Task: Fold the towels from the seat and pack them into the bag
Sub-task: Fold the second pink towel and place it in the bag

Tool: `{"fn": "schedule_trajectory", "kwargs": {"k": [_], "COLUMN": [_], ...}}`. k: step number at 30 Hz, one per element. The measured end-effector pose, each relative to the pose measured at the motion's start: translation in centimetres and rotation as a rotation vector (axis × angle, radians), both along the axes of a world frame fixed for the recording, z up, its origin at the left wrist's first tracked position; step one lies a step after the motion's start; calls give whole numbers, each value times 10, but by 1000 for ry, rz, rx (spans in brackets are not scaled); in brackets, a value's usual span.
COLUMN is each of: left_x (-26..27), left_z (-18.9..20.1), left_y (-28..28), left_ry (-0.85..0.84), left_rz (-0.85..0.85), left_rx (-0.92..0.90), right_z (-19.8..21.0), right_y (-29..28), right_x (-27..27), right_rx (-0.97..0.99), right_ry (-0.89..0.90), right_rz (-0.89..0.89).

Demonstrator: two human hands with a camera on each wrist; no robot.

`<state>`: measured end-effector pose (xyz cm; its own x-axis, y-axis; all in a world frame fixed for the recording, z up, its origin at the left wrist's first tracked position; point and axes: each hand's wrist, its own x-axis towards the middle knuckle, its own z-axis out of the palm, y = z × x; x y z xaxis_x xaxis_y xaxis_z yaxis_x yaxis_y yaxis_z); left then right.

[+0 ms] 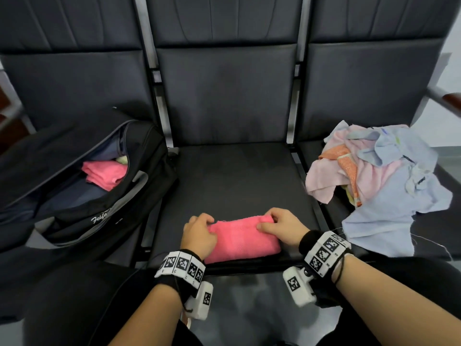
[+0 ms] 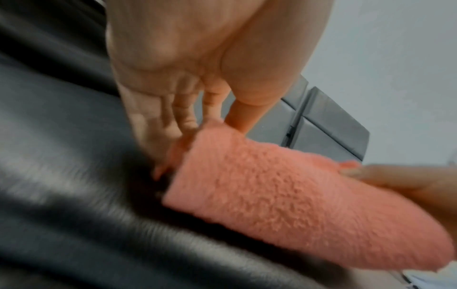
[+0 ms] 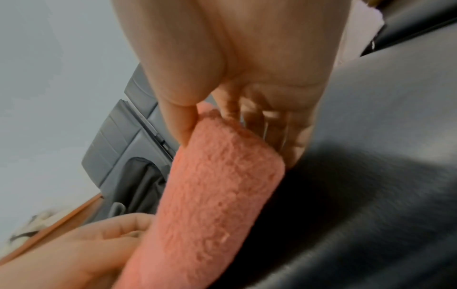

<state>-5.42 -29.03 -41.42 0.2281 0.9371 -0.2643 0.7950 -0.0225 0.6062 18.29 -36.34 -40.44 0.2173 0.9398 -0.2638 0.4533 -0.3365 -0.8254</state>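
A folded pink towel (image 1: 242, 239) lies at the front edge of the middle seat (image 1: 232, 176). My left hand (image 1: 198, 232) pinches its left end, thumb on top and fingers under the fold, as the left wrist view shows on the towel (image 2: 284, 191). My right hand (image 1: 279, 226) pinches the right end of the towel (image 3: 217, 195) in the same way. An open black bag (image 1: 82, 186) sits on the left seat with a folded pink towel (image 1: 104, 173) inside. A loose pile of towels (image 1: 379, 181) in pink, orange and pale blue covers the right seat.
Three dark padded seats stand side by side, joined by metal frame bars (image 1: 162, 101). An armrest (image 1: 446, 98) juts out at the far right. My dark-clothed knees (image 1: 74, 308) are just below the seat's front edge.
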Motion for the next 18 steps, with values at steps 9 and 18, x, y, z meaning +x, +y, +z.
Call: {"fn": "schedule_trajectory", "kwargs": {"k": [9,18], "left_x": [38,16], "left_z": [66,87], "left_y": [-24,-14], "left_ry": [-398,-552], "left_rz": [-421,-312], "left_rx": [-115,-97], "right_z": [104,116], "right_y": [1,21], "right_x": [-20,-36], "right_rx": [251,425], "right_ry": [-268,-174], "right_rz": [452,281]}}
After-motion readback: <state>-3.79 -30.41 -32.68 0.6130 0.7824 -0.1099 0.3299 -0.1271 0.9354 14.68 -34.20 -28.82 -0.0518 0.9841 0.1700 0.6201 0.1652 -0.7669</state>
